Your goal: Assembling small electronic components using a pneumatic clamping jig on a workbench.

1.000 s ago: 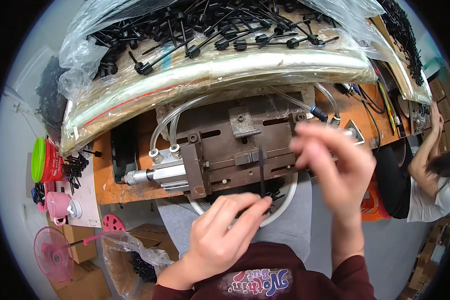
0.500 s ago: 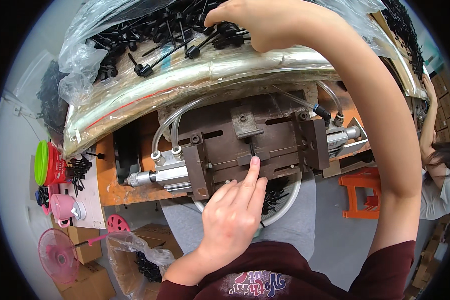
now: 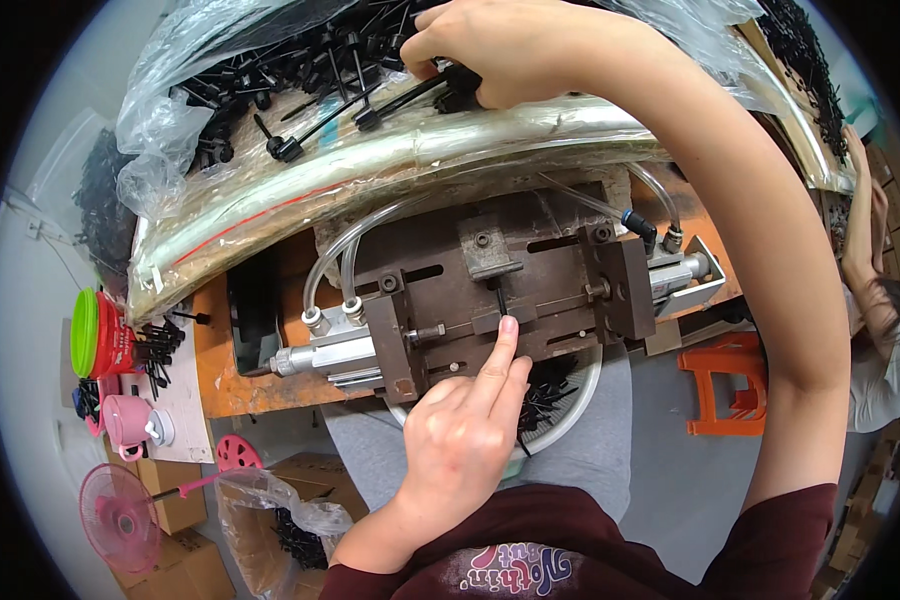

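My left hand (image 3: 460,430) reaches over the front of a dark brown metal fixture (image 3: 560,275), its index finger stretched out and the other fingers bent. That fingertip touches the near end of a thin black rod (image 3: 501,297), which lies in a small block below the central bracket (image 3: 488,255). Beyond the fixture, my right hand (image 3: 500,50) is closed on a black rod part with a knob-like end (image 3: 400,103), among a heap of similar parts (image 3: 260,75). Some of its fingertips are hidden behind the hand and the parts.
Air cylinders (image 3: 340,358) with clear hoses (image 3: 330,255) flank the fixture. Below it, a white-rimmed basket (image 3: 570,430) holds black parts. An orange stool (image 3: 720,385) stands right, near another person's arm (image 3: 860,240). A pink fan (image 3: 120,515) and a red tub (image 3: 112,340) are left.
My right hand has curled its fingers round a black rod part, which shifted slightly left and nearer. Bolt-like tips at both sides of the fixture have moved inward. My left hand stays put.
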A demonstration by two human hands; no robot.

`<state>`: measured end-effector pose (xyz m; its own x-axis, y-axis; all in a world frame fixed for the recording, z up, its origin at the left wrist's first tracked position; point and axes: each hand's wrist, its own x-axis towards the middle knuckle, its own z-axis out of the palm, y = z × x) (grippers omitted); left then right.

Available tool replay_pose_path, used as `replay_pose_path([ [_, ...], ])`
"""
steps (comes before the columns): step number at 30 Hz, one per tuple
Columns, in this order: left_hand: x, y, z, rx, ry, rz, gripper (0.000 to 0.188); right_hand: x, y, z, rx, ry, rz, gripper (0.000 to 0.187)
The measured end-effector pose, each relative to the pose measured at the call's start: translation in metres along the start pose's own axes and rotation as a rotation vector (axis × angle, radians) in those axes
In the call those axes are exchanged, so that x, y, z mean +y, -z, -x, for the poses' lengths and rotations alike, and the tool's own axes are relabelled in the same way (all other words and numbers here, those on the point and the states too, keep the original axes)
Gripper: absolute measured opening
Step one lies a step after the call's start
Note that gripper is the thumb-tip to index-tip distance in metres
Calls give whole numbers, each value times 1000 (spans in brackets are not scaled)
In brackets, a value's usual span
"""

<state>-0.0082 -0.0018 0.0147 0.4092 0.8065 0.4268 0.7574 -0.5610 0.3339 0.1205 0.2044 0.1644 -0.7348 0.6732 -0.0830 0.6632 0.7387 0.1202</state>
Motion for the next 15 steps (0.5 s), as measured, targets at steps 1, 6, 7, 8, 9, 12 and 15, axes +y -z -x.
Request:
replay_pose_path([
  [1,0,1,0,-6,4,-3,25,1,-1,-3,1,-1,-1,31],
  [6,1,0,-2,-14,-22,17,25,18,-32,-13,215,74,66,26],
  [7,0,1,-2,-9,-17,18,25,13,-27,-13,203,75,-41,25],
  [8,0,1,-2,-17,-7,15,25,12,-26,-13,185,66,-44,24],
  [9,1,3,-2,-17,-2,7,25,14,-23,-15,175,58,-38,23],
  [12,3,7,-1,-9,-3,22,24,32,-26,-10,311,105,-128,22],
  [15,1,11,1,0,-6,94,23,41,-19,-1,399,51,-158,26],
])
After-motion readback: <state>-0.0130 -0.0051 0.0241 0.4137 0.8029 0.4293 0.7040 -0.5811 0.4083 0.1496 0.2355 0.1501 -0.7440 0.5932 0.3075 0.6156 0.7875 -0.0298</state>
